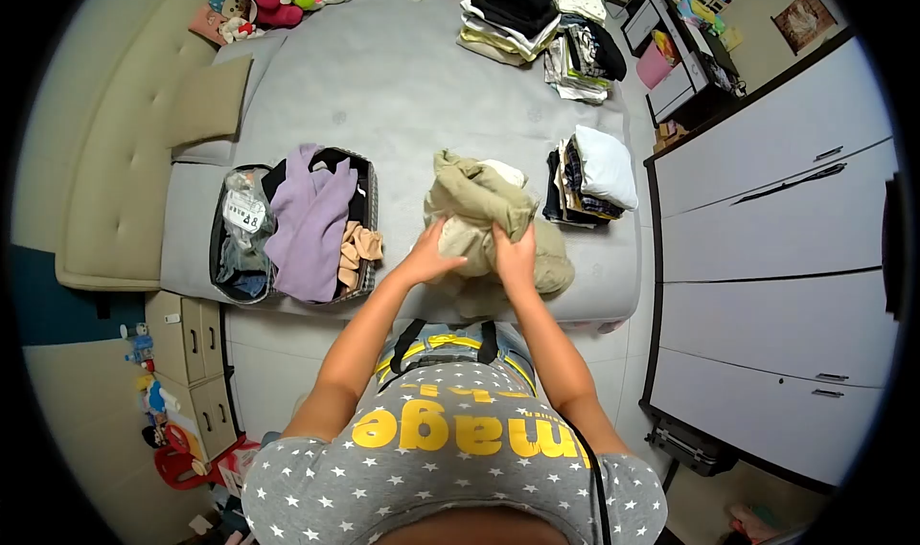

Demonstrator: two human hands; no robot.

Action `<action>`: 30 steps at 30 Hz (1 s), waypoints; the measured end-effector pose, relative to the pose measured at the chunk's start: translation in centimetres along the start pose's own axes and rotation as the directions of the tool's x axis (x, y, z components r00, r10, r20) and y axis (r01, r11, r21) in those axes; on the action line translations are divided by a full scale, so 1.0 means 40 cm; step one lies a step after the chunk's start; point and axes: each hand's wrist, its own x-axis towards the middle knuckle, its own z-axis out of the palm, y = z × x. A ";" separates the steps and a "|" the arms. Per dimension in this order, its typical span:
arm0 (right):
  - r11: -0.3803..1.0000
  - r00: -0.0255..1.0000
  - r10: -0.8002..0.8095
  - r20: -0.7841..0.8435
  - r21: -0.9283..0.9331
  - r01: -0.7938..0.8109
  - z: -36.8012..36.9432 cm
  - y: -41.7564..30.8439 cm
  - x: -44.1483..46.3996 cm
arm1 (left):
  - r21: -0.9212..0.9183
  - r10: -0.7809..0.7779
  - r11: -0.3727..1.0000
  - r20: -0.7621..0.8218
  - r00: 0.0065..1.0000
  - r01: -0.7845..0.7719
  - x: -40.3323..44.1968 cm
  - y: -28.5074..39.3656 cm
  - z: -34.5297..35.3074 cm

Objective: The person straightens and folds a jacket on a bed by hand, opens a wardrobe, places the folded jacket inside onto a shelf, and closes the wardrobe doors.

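Fingers loosely closed, our left hand (433, 256) and right hand (516, 258) hold a khaki garment (482, 195) near the bed's front (407, 303), its bunched bulk just beyond both, toward the bed's middle.

Landmark: bed (383, 85). Headboard (115, 200) along its left side, cushion (211, 100) against that, toys (273, 4) at far-left corner. Container (373, 195) on near-left part of bed, clothes (311, 224) in it and over its rim. Garment (474, 191) at near edge, right of container. Small stack (604, 167) near bed's right edge, big stacks (508, 18) at far right. Wardrobe (767, 238) right of bed, desk (676, 76) beyond far-right edge, drawers (196, 353) off near-left corner.
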 end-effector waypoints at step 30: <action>0.730 0.818 -0.478 0.320 -0.372 0.573 -0.184 -0.149 0.222 | 0.429 0.476 0.864 -0.526 0.705 -0.263 0.006 0.115 -0.513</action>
